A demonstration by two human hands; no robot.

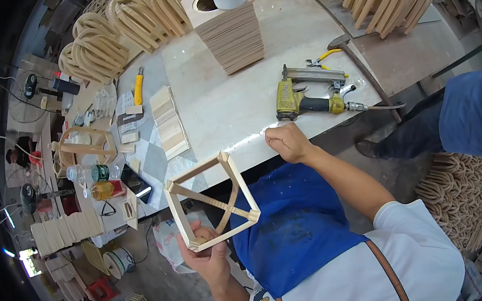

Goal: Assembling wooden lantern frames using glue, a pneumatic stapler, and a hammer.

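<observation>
In my left hand (206, 258) is a small wooden frame (240, 185), raised in front of the table's near edge. It has a squarish outline of pale rails with corner blocks, and curved pieces cross inside it. My fingers and thumb wrap its lower corner. My right hand (288, 142) is a closed fist near the table edge, to the right of the frame and apart from it. Whatever it holds, if anything, is hidden. Just beyond the fist lies a yellow and black nail gun (290, 99) with an air hose fitting.
Pliers (325, 57) and a hammer (340, 41) lie past the nail gun. A stack of square wooden panels (235, 39) stands farther back, near bent wooden hoops (165, 11). Leftward are wood strips (168, 120), a utility knife (138, 88), a phone (135, 182) and bottles. A person (475, 114) stands right.
</observation>
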